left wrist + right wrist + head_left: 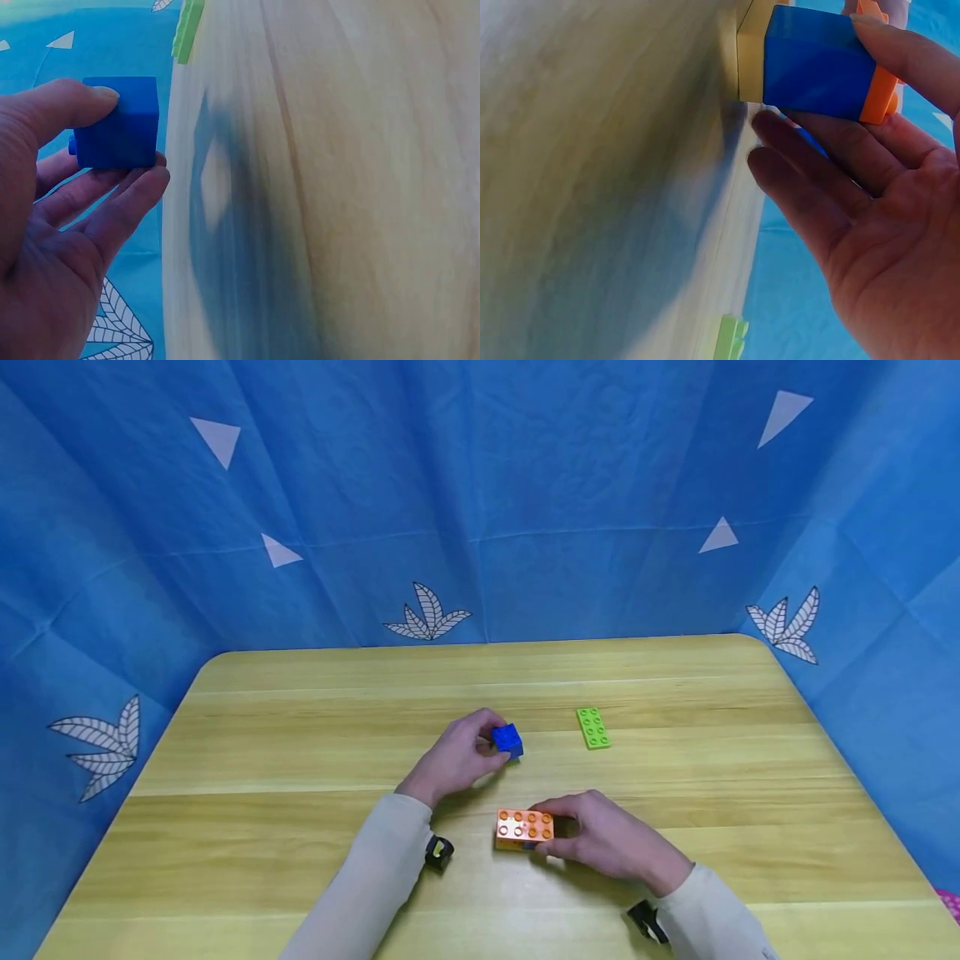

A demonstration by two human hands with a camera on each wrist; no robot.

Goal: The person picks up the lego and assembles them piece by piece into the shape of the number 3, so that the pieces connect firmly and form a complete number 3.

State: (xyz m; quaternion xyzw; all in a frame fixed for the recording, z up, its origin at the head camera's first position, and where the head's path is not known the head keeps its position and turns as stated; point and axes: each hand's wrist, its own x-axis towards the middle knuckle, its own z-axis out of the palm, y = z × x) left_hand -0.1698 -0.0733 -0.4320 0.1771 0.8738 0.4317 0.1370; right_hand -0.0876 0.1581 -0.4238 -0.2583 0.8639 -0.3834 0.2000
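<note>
My left hand [456, 757] pinches a small blue building block [507, 741] between thumb and fingers. In the left wrist view this blue block [124, 124] is held apart from the table, its studs facing the palm side. Nearer to me, my right hand [611, 839] grips the right end of a stack of building blocks, whose top is an orange studded plate [525, 823]. The right wrist view shows a blue block [817, 64] under the orange and a pale yellow piece [753, 56] below it. Whether the stack touches the table cannot be told.
A light green studded plate [593, 728] lies on the wooden table [300, 735], to the right of the left hand's block. Blue patterned cloth [525, 460] hangs behind the table and along its sides. Black straps [438, 852] show at both wrists.
</note>
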